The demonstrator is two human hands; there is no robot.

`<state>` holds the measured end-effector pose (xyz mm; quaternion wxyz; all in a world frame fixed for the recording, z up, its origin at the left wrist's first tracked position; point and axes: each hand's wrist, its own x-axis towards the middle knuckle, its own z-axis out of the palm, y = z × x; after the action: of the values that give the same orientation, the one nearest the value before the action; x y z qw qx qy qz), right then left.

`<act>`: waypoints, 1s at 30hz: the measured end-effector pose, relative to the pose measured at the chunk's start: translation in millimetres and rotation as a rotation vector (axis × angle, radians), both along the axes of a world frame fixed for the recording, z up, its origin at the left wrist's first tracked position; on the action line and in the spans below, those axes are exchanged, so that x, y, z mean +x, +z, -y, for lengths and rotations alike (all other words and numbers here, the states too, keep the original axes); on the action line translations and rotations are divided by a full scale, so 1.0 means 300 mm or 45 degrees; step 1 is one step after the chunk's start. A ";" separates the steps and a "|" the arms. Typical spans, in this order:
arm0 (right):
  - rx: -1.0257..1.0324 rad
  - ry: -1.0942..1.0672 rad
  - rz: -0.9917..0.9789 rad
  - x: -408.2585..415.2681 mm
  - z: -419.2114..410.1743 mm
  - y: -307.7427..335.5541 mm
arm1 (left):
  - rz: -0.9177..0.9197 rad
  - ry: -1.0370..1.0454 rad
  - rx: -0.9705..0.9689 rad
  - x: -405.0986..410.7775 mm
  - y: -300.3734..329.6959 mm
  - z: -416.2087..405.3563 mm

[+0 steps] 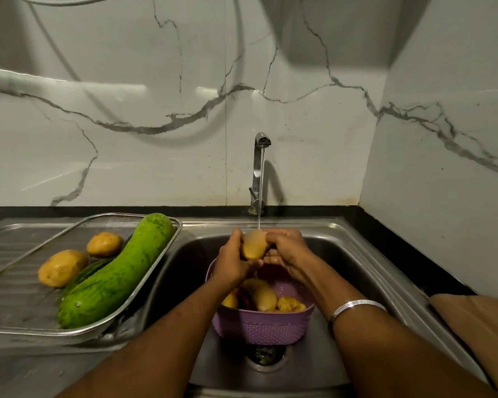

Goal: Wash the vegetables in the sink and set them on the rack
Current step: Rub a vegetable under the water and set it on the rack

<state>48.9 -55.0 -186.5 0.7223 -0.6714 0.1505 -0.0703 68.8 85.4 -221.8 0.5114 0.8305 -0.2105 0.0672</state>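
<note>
Both hands hold one yellow potato (253, 245) under the running water over the steel sink (342, 271). My left hand (233, 264) grips its left side and my right hand (286, 254) grips its right side. Below them a purple plastic basket (263, 326) stands in the sink with several more potatoes (266, 297) inside. On the drainboard to the left lies a wire mesh rack (156, 271) holding a large green cucumber (118, 271), a smaller dark cucumber partly hidden under it, and two potatoes (61, 267) (104, 244).
The chrome tap (259, 173) stands behind the sink with a thin stream falling. The sink drain (266, 356) shows in front of the basket. A brown cloth (477, 331) lies on the black counter at the right. Marble wall tiles close in the back and right.
</note>
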 end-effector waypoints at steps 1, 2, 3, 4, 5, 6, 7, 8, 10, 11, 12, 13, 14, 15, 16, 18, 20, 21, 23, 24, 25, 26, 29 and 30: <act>0.030 0.041 0.004 -0.001 0.000 0.002 | -0.015 0.014 -0.013 0.004 -0.002 -0.004; 0.063 0.072 0.010 -0.004 -0.001 0.006 | -0.027 0.022 -0.024 0.007 -0.003 -0.005; 0.089 0.081 0.019 -0.004 -0.001 0.006 | -0.032 0.020 -0.036 0.008 -0.002 -0.004; 0.098 0.075 0.026 -0.008 -0.001 0.008 | -0.030 0.013 -0.045 0.009 -0.002 -0.001; 0.090 0.055 0.030 -0.008 -0.001 0.006 | -0.024 0.001 -0.053 0.009 -0.002 0.003; 0.069 0.021 0.031 -0.009 -0.001 0.003 | -0.023 -0.011 -0.054 0.009 -0.003 0.006; 0.048 -0.013 0.032 -0.007 -0.002 -0.001 | -0.026 -0.021 -0.056 0.008 -0.003 0.010; 0.035 -0.047 0.030 -0.005 -0.002 -0.005 | -0.034 -0.025 -0.053 0.007 -0.004 0.013; 0.026 -0.086 0.028 -0.002 -0.004 -0.012 | -0.044 -0.022 -0.043 0.006 -0.004 0.016; 0.017 -0.086 0.025 0.001 -0.003 -0.014 | -0.045 -0.016 -0.041 0.006 -0.004 0.016; 0.001 -0.072 0.020 0.001 -0.003 -0.014 | -0.045 -0.006 -0.041 0.007 -0.005 0.015; -0.010 -0.052 0.017 0.004 -0.004 -0.015 | -0.046 0.007 -0.045 0.008 -0.006 0.013; -0.011 -0.029 0.020 0.007 -0.006 -0.015 | -0.052 0.023 -0.047 0.009 -0.008 0.009; -0.014 -0.014 0.023 0.009 -0.008 -0.017 | -0.057 0.036 -0.049 0.011 -0.009 0.006; -0.024 -0.007 0.024 0.008 -0.010 -0.017 | -0.063 0.043 -0.047 0.011 -0.010 0.004; -0.061 -0.007 0.032 0.006 -0.013 -0.027 | -0.075 0.043 -0.045 0.009 -0.008 0.003; -0.104 -0.024 0.048 -0.001 -0.015 -0.034 | -0.087 0.029 -0.031 0.003 -0.004 0.009; -0.115 -0.054 0.053 -0.005 -0.016 -0.032 | -0.085 0.025 -0.016 0.000 -0.002 0.012; -0.093 -0.128 0.032 -0.015 -0.017 -0.019 | -0.068 0.027 0.007 -0.005 0.003 0.017; -0.071 -0.148 0.020 -0.021 -0.015 -0.011 | -0.063 0.027 0.006 -0.005 0.004 0.019; -0.061 -0.148 0.007 -0.021 -0.012 -0.008 | -0.060 0.028 0.007 -0.005 0.004 0.019; -0.063 -0.134 -0.005 -0.021 -0.009 -0.004 | -0.059 0.035 0.008 -0.006 0.006 0.019; -0.052 -0.056 0.000 -0.021 -0.008 -0.005 | -0.057 0.063 0.013 -0.003 0.005 0.013; -0.043 -0.038 0.014 -0.024 -0.010 -0.007 | -0.057 0.070 0.014 0.000 0.003 0.010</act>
<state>41.8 -52.0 -188.5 0.7105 -0.6808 0.1551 -0.0874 68.7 82.5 -221.0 0.5093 0.8401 -0.1764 0.0615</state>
